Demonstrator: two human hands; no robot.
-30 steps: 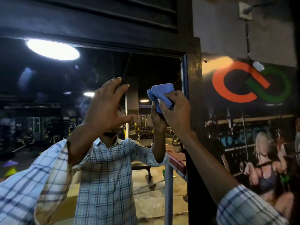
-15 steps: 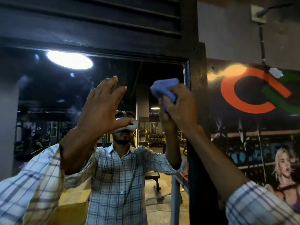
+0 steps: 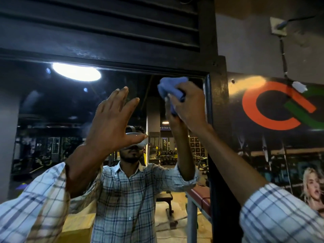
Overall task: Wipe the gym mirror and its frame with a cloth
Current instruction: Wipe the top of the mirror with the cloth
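Up at the top right corner of the mirror (image 3: 52, 106), the right hand (image 3: 190, 106) grips one bunched blue cloth (image 3: 172, 87), fingers curled round it, pressing it to the glass just beside the dark frame (image 3: 218, 102); the left hand (image 3: 112, 123) is raised with fingers straight and apart, holding nothing, and whether it touches the glass cannot be told. Judging by this, the glass corner is being wiped, and the next move calls for sliding the cloth onto the frame. I count two hands, one cloth, one mirror, one frame and one poster (image 3: 273, 146) to the right.
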